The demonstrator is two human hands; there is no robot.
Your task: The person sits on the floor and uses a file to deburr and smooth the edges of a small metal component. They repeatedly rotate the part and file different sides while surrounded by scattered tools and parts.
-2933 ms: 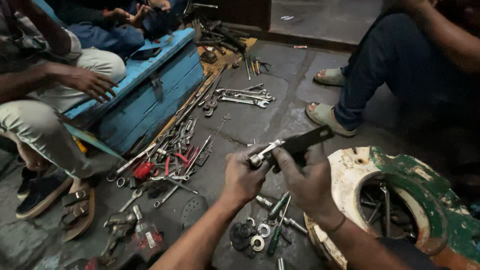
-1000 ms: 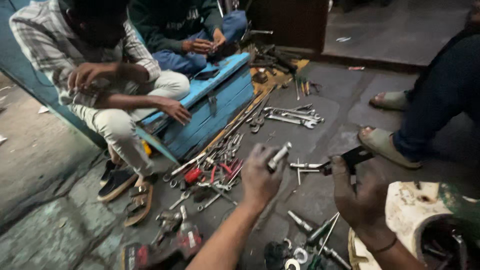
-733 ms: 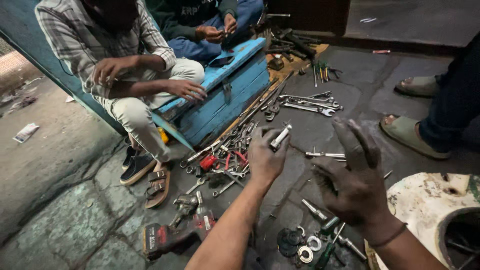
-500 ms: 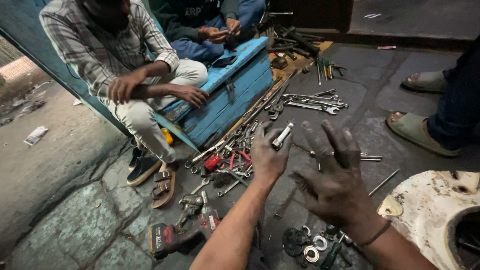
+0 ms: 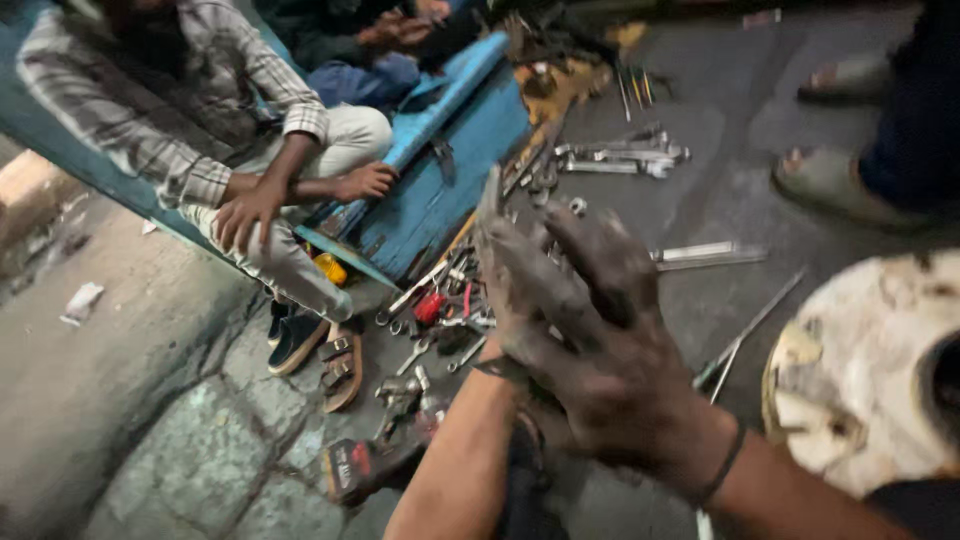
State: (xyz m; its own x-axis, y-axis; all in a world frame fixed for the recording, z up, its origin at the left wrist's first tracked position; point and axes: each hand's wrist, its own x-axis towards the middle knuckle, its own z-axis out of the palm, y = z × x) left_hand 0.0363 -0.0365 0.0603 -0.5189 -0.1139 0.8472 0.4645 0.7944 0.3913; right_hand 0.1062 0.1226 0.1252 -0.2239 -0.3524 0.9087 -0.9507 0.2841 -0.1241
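Observation:
My right hand [image 5: 600, 345], black with grease, is raised in the middle of the view with its fingers spread and nothing in them. It covers most of my left hand [image 5: 500, 265], which lies just behind it. The left hand is closed on a small silver metal tool [image 5: 490, 192] whose end sticks up above the fingers. My left forearm [image 5: 455, 470] rises from the bottom edge. Below both hands, loose wrenches and red-handled pliers [image 5: 432, 305] lie on the dark floor.
A blue toolbox [image 5: 450, 170] lies on the floor, with a seated person in a checked shirt [image 5: 200, 130] resting a hand on it. A row of spanners [image 5: 620, 155] lies beyond. A white round machine housing [image 5: 880, 370] is at right. Another person's sandalled foot [image 5: 840, 185] is at upper right.
My right hand let go of the black-handled tool, opened its fingers and moved in front of the left hand. The view swung left and closer to the floor.

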